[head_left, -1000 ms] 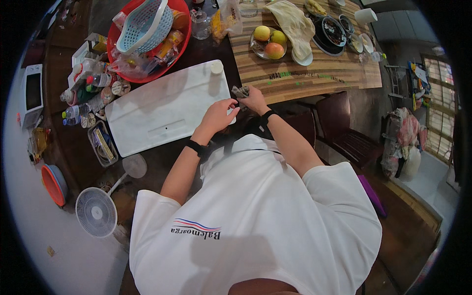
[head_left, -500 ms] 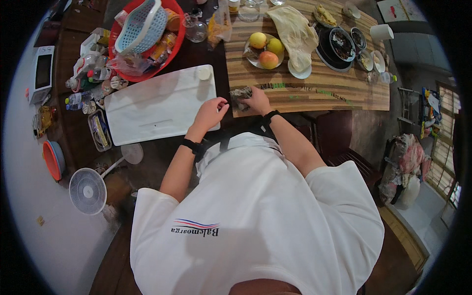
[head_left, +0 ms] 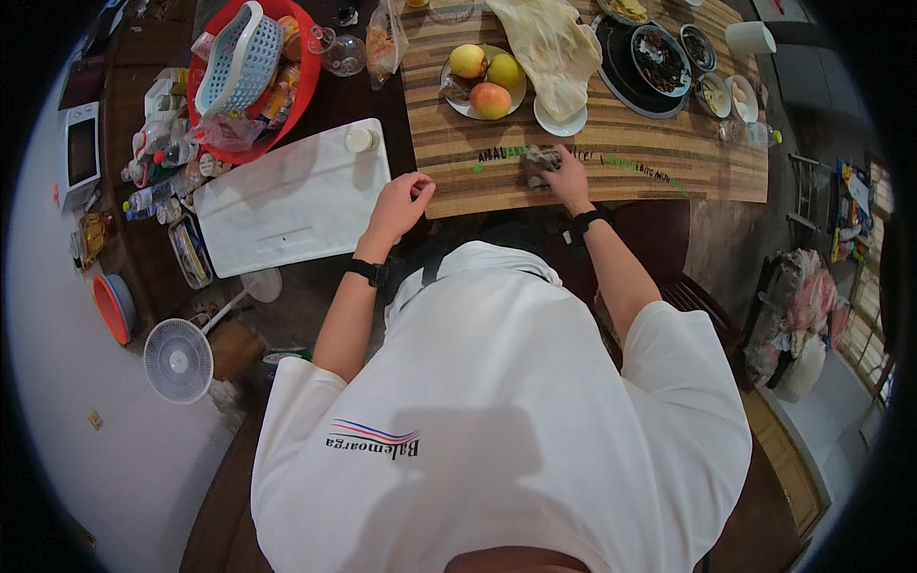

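Note:
My right hand (head_left: pixel 570 181) grips a crumpled grey cloth (head_left: pixel 541 165) and presses it on the striped wooden tabletop (head_left: pixel 449 196) near its front edge. Dark and green lettering runs along the wood on both sides of the cloth. My left hand (head_left: pixel 396 208) hovers between the white board and the tabletop's left corner, fingers loosely curled with a gap at the thumb and nothing seen in it. Beyond the cloth are a small white saucer (head_left: pixel 561 122), a plate of fruit (head_left: pixel 516 103) and a pale, creased sheet (head_left: pixel 544 48).
The white board (head_left: pixel 287 205) carries a small round cup (head_left: pixel 362 140). Behind it stands a red basin (head_left: pixel 308 72) with a light blue basket (head_left: pixel 232 62). Bowls, a dark round tray (head_left: pixel 616 72) and a lying clear bottle (head_left: pixel 750 134) occupy the right side. A fan (head_left: pixel 179 361) stands at left.
My right hand has slid the cloth to the right along the front of the tabletop, onto the lettering. My left hand stays near the board. The whole view has shifted slightly.

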The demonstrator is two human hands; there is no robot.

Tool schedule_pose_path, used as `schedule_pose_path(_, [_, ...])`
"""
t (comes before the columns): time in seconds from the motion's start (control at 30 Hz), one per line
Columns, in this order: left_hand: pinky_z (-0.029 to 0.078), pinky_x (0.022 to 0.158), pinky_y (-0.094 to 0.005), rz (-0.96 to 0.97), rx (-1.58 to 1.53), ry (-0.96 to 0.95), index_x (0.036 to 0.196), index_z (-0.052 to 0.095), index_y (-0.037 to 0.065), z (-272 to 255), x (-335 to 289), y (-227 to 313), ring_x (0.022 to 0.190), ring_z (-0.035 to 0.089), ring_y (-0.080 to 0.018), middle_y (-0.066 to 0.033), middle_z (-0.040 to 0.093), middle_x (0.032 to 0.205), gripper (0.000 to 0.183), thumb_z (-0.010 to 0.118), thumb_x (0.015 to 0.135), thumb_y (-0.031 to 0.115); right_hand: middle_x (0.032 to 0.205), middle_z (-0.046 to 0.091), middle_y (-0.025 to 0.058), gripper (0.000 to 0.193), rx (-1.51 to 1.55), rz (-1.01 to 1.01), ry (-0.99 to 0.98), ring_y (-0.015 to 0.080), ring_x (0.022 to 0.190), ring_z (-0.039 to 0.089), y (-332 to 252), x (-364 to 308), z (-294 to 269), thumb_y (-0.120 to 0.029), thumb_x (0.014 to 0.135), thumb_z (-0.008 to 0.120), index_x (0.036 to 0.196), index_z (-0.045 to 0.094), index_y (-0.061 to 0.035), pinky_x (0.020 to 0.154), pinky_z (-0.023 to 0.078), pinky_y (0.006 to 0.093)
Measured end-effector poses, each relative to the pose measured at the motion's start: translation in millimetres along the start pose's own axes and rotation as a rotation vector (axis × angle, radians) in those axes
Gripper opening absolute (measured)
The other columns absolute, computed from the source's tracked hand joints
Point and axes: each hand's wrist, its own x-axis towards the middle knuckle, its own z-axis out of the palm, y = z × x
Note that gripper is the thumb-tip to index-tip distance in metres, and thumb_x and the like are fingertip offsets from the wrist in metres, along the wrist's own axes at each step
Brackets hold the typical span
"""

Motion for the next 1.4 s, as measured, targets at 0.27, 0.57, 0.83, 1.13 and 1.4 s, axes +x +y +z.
schedule_pose_path(0.27, [0.056,0.079,-0.0337,0.040,-0.050,0.010,0.112,0.073,0.000,-13.5,-0.3,-12.8,0.088,0.072,-0.0220,-0.0124,0.077,0.098,0.026,0.070,0.101,0.023,0.109,0.074,0.0233,0.049,0.004,0.024,0.091,0.0466,0.105,0.068,-11.5,-8.9,10.8,-0.026,0.085,0.081,0.124,0.062,-0.0027,0.086,0.055,0.0528])
schedule_pose_path(0.57, [0.058,0.081,-0.0380,0.033,-0.045,0.014,0.109,0.073,0.000,-39.9,-22.2,-26.5,0.089,0.073,-0.0286,-0.0145,0.076,0.098,0.025,0.070,0.098,0.023,0.106,0.069,0.0251,0.042,-0.042,-0.101,-0.083,0.0487,0.102,0.065,-94.6,0.9,80.9,-0.014,0.080,0.078,0.115,0.057,-0.0033,0.084,0.053,0.0551])
schedule_pose_path(0.83, [0.057,0.082,-0.0389,0.045,-0.070,0.033,0.110,0.073,0.000,-56.8,-35.8,-53.1,0.092,0.073,-0.0305,-0.0156,0.076,0.099,0.027,0.070,0.098,0.024,0.104,0.070,0.0236,0.035,-0.056,-0.214,-0.160,0.0483,0.100,0.066,-147.0,3.4,145.1,-0.017,0.083,0.075,0.110,0.058,-0.0044,0.082,0.053,0.0550])
schedule_pose_path(1.13, [0.058,0.081,-0.0388,0.072,-0.081,0.025,0.110,0.073,0.001,-65.9,-27.3,-52.0,0.090,0.074,-0.0304,-0.0162,0.077,0.098,0.025,0.071,0.099,0.023,0.105,0.073,0.0233,0.050,0.161,-0.212,-0.214,0.0470,0.102,0.068,-180.3,4.0,166.0,-0.034,0.082,0.085,0.115,0.061,-0.0048,0.084,0.055,0.0537])
schedule_pose_path(1.4, [0.058,0.081,-0.0388,0.047,-0.049,-0.051,0.110,0.073,0.001,-57.4,-1.9,-26.0,0.089,0.074,-0.0287,-0.0142,0.077,0.096,0.024,0.069,0.099,0.022,0.110,0.074,0.0254,0.059,0.200,-0.082,-0.145,0.0444,0.105,0.070,-145.5,11.5,126.7,-0.036,0.081,0.088,0.121,0.064,-0.0006,0.088,0.057,0.0491])
